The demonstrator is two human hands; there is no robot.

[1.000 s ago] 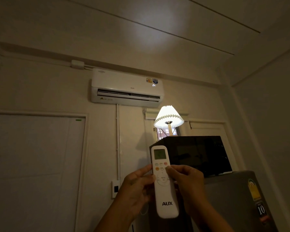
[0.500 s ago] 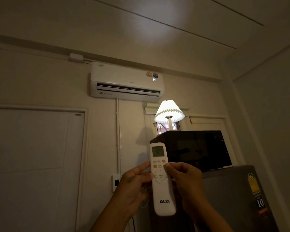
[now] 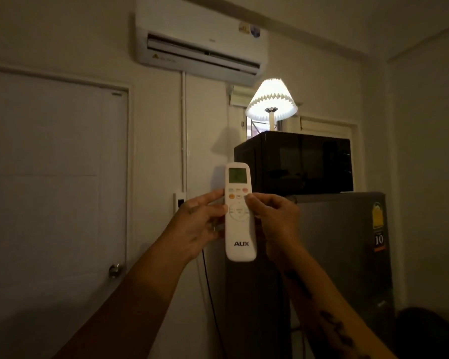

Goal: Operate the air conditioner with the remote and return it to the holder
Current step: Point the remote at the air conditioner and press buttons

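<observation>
A white AUX remote (image 3: 240, 234) stands upright in front of me, its small screen at the top. My left hand (image 3: 197, 224) grips its left edge from behind. My right hand (image 3: 275, 218) holds the right edge, with the thumb resting on the buttons just below the coloured row. The white air conditioner (image 3: 200, 42) hangs high on the wall above, its flap slightly open. A small white wall box (image 3: 179, 202), possibly the holder, sits on the wall just left of my left hand.
A white door (image 3: 55, 177) with a round knob fills the left wall. A black microwave (image 3: 296, 161) sits on a grey fridge (image 3: 342, 268) at the right, with a lit pleated lamp (image 3: 271, 99) on top. A dark cable (image 3: 208, 294) hangs down the wall.
The view has tilted down, so the air conditioner now sits at the top edge. Both hands still hold the remote, and my right thumb has shifted slightly up the buttons.
</observation>
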